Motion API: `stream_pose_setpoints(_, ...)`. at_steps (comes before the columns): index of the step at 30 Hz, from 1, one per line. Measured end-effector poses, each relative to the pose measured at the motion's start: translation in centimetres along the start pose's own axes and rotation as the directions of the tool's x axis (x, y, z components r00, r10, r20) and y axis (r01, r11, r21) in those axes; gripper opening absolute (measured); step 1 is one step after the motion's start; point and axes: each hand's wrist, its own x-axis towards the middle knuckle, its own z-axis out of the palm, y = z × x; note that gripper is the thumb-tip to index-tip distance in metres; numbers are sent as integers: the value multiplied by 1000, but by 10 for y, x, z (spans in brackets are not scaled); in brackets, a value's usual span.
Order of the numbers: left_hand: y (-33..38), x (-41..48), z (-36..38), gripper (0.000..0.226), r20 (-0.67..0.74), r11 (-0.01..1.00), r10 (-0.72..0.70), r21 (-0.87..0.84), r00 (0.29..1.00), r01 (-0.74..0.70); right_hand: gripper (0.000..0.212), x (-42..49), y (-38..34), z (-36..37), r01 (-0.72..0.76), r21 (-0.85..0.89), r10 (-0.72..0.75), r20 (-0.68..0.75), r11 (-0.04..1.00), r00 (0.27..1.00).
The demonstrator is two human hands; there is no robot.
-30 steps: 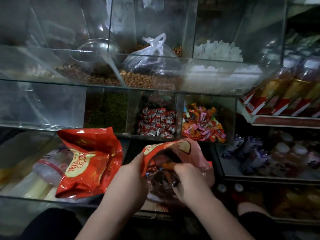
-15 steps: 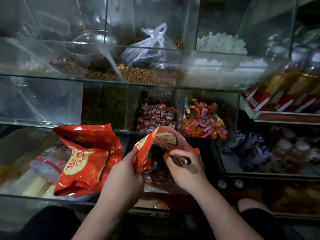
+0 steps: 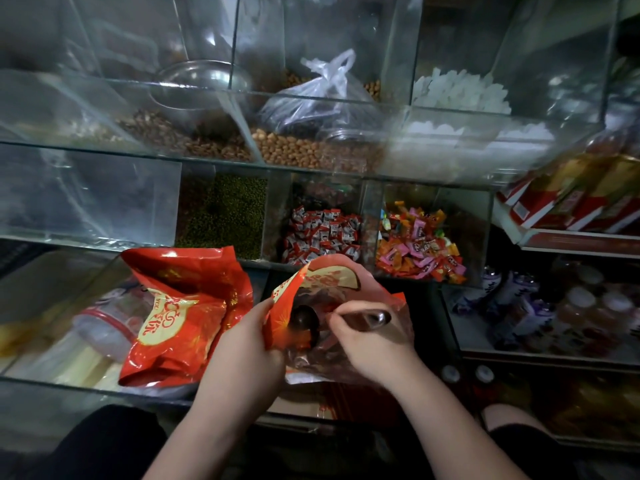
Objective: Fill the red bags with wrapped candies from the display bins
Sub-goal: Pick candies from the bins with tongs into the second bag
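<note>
The open red foil bag [image 3: 280, 323] hides the fingertips of the left hand [image 3: 242, 348]; its contents are dim. The dark glossy utensil [image 3: 304, 317] the right hand [image 3: 374, 344] pinches is unclear. Red-and-yellow boxes [image 3: 571, 199] are blurred and cropped at right.

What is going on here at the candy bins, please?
A person is filling a red bag with a metal spoon. The left hand holds the bag's mouth open; the right hand grips the spoon handle, its bowl inside the opening. A second red bag lies on the glass case to the left. The bins of wrapped candies stand behind.
</note>
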Motion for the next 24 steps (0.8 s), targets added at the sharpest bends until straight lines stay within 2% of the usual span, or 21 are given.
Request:
stream_pose_setpoints(1,-1,-1,0,71,0,1000,-2,-11,1000,2,10,4,-1,-5,-72,125,74,-7,989,997)
stream_pose_setpoints(3,-3,-3,1,70,3,1000,-1,-26,1000,1,12,9,-1,-8,-238,401,240,48,885,970)
stream_pose_setpoints(4,-4,-4,3,69,4,1000,-1,-24,1000,1,14,9,0,-7,-292,469,293,71,834,953)
stream_pose_setpoints(6,-5,-4,5,70,4,1000,-5,-21,1000,5,21,6,5,1,-323,500,347,48,803,936)
stream_pose_setpoints(11,-6,0,3,68,-30,1000,-15,-27,999,15,5,-10,3,8,-312,716,392,57,625,918)
stream_pose_setpoints(15,-5,1,-1,60,-78,999,-23,-50,997,19,21,-14,-7,-7,-216,773,341,0,596,940)
stream_pose_setpoints(19,-4,4,-5,63,-133,998,-35,-58,990,27,29,-16,-12,-25,-208,796,329,11,569,944)
stream_pose_setpoints(24,1,4,-8,67,-201,999,36,11,979,-34,18,-26,-9,-36,-168,853,352,-20,495,936)
